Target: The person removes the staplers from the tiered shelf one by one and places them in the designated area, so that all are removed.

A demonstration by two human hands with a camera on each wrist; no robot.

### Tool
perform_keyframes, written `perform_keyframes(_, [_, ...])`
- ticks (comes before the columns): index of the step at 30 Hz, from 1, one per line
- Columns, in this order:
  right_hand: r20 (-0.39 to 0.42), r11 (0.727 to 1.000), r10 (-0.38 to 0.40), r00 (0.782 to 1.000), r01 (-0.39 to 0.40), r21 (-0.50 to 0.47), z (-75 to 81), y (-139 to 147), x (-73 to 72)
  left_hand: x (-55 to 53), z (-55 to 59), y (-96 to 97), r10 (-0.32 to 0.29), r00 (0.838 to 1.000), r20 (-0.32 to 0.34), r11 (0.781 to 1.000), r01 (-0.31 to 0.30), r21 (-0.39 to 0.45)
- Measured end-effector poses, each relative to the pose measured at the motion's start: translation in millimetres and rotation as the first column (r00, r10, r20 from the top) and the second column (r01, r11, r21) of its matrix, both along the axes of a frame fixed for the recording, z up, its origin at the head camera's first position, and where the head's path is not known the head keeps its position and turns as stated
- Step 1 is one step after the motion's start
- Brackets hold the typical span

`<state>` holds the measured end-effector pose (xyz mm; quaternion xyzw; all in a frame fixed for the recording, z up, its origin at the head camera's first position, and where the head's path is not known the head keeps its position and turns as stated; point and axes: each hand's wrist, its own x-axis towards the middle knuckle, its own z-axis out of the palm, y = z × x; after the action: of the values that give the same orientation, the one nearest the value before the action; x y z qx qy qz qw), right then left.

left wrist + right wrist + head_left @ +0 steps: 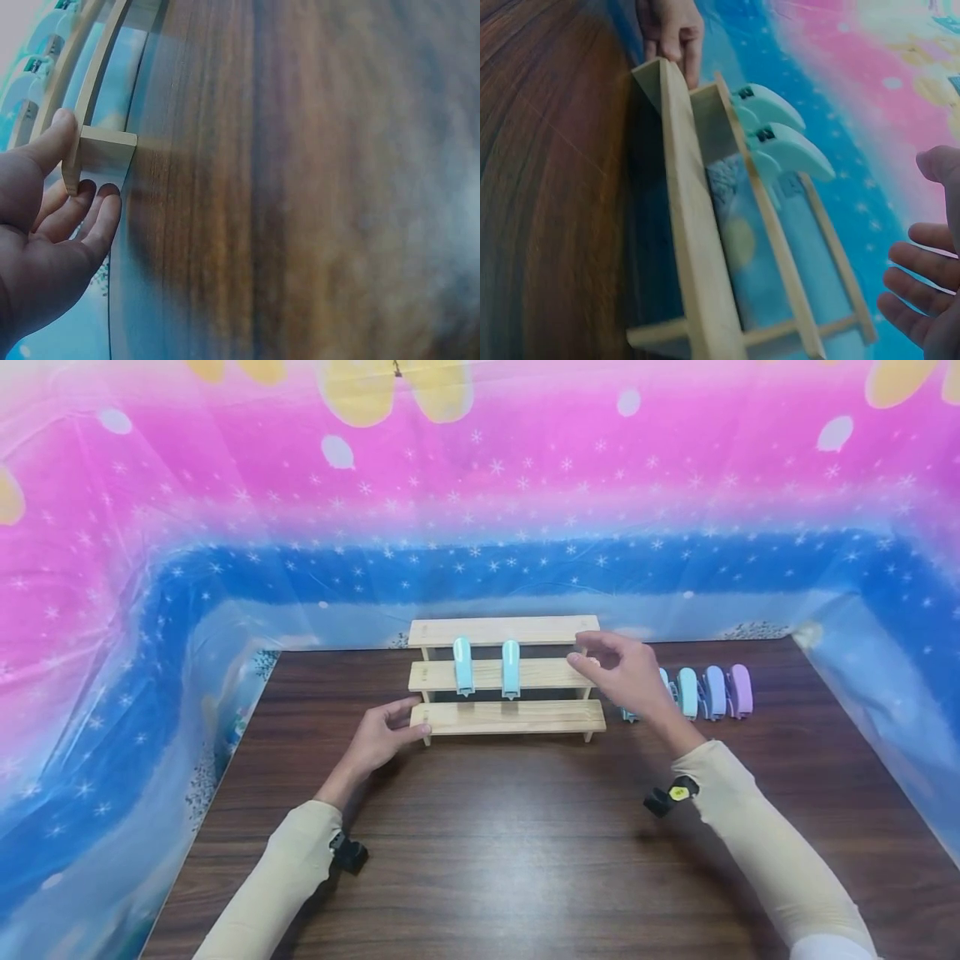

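A three-tier wooden display rack [510,718] stands on the table. Two mint-coloured mini staplers [463,667] [787,150] sit side by side on its middle tier. At the rack's left end, my left hand [381,733] grips the lowest tier, its thumb on the board and its fingers [105,217] curled about the end leg. My right hand [633,672] is beside the rack's upper right end, fingers relaxed and spread. Nothing lies between those fingers in the right wrist view, where the hand [930,277] appears apart from the boards.
To the right of the rack, several more mini staplers stand in a row, among them a mint one [687,693], a blue one [714,693] and a purple one [740,692]. My right hand partly covers the row. A patterned cloth [480,568] hangs behind the dark wooden table [510,843].
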<state>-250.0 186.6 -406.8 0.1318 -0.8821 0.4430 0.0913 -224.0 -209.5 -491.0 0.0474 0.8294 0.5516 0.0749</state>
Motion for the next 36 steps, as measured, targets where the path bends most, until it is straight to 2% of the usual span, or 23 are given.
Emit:
perform_keyframes(7, [0.060,0.998,0.025,0.998,-0.022,-0.052,-14.4,-28,-5.0,-0.1,0.1,-1.0,-0.004,1.000,-0.002,1.000,0.004,0.001])
perform_keyframes(16, [0.073,0.996,0.035,0.997,-0.028,-0.084,-29.1,-51,-11.3,-0.2,-0.4,-1.4,-0.002,1.000,-0.003,1.000,0.002,0.000])
perform_keyframes(24, [0.026,0.999,0.032,0.999,-0.032,-0.031,-40.6,-64,-13.1,-0.9,-3.6,-1.6,0.009,1.000,0.003,1.000,-0.009,-0.012])
perform_keyframes(36, [0.010,1.000,0.015,1.000,-0.015,0.026,-43.3,-76,-15.8,-1.4,-2.1,-1.9,0.013,1.000,0.008,1.000,-0.013,-0.016])
